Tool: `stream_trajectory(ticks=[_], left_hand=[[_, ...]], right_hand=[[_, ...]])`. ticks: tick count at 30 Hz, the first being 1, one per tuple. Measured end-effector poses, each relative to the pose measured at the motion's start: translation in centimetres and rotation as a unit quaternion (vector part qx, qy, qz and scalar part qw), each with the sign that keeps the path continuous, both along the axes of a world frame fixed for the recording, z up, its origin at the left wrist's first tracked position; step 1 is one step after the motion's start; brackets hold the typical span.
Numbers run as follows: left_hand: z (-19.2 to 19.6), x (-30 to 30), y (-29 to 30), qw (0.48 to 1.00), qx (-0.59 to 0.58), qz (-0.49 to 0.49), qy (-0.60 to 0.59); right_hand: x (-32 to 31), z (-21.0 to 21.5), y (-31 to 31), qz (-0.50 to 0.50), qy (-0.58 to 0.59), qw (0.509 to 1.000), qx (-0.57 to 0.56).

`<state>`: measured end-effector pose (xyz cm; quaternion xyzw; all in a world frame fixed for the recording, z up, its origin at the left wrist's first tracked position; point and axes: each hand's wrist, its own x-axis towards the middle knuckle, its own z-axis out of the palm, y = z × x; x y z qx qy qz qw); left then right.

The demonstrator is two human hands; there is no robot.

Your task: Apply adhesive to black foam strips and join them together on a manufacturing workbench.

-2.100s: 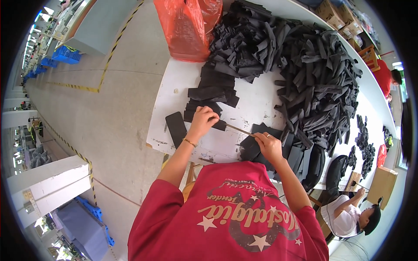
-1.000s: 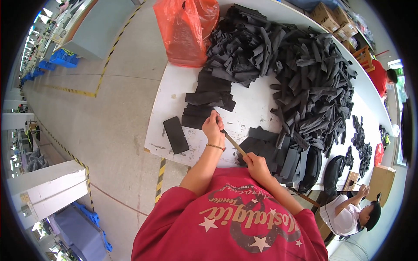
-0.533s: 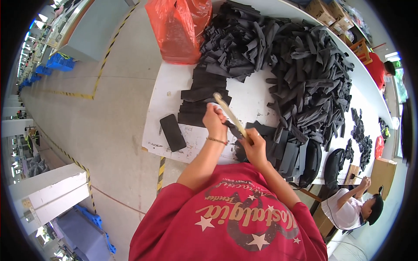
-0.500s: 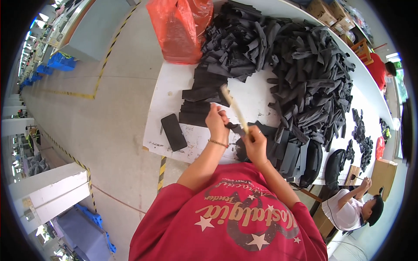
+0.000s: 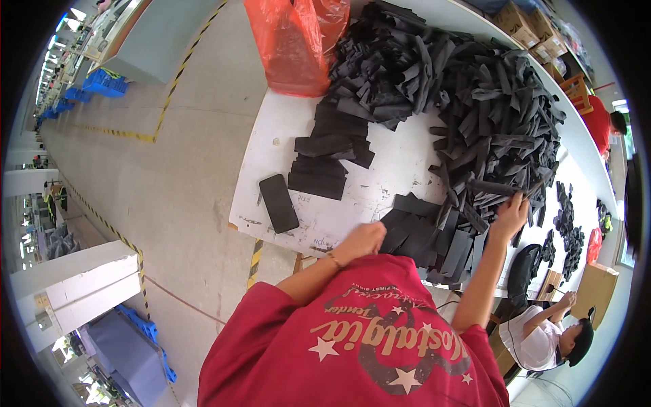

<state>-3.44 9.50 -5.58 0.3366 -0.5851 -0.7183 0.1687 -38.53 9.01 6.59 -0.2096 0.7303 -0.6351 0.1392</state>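
Observation:
My left hand point(image 5: 367, 239) is closed near the table's front edge, beside a layer of flat black pieces point(image 5: 412, 230); what its fingers hold, if anything, is hidden. Farther right, my right hand point(image 5: 513, 216) reaches into the big heap of loose black strips point(image 5: 495, 115). Its fingers are curled at the end of one black strip point(image 5: 494, 188), but what lies between them is not clear. Left of the heap, several black strips point(image 5: 317, 178) lie overlapped in a row on the white table point(image 5: 400, 159). The pale stick seen earlier cannot be made out.
A black phone point(image 5: 279, 203) lies near the table's left edge. At the far left corner stands a red plastic bag point(image 5: 288, 57). Smaller black heaps point(image 5: 573, 244) and a black rounded item point(image 5: 522, 275) are to the right, near a seated person point(image 5: 542, 336) in white.
My hands have parted: the right went right to the heap, the left came back toward the table's front edge. The pale stick in my right hand is no longer visible. The view shifted slightly.

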Motion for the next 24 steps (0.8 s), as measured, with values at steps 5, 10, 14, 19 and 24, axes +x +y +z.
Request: stream_trajectory(ticks=[5, 10, 14, 19, 24], left_hand=[[-1.0, 5.3, -8.0, 0.861, -0.368, 0.274, -0.219], [-1.2, 7.7, -10.4, 0.819, -0.454, 0.169, -0.308], [-2.8, 8.0, -11.0, 0.82, -0.457, 0.128, -0.319], [-1.4, 7.2, -11.3, 0.827, -0.462, 0.139, -0.29], [6.2, -2.2, -10.2, 0.974, -0.157, 0.162, -0.019]], right_hand=[[-3.1, -0.6, 2.1, 0.068, 0.025, 0.994, 0.087], [-1.8, -1.8, 2.4, 0.091, -0.143, 0.985, 0.033], [-1.0, -0.9, 2.4, 0.078, -0.188, 0.979, 0.023], [-1.1, -0.5, 2.6, 0.084, -0.22, 0.972, 0.012], [2.5, 0.4, 1.9, 0.218, -0.252, 0.942, 0.037]])
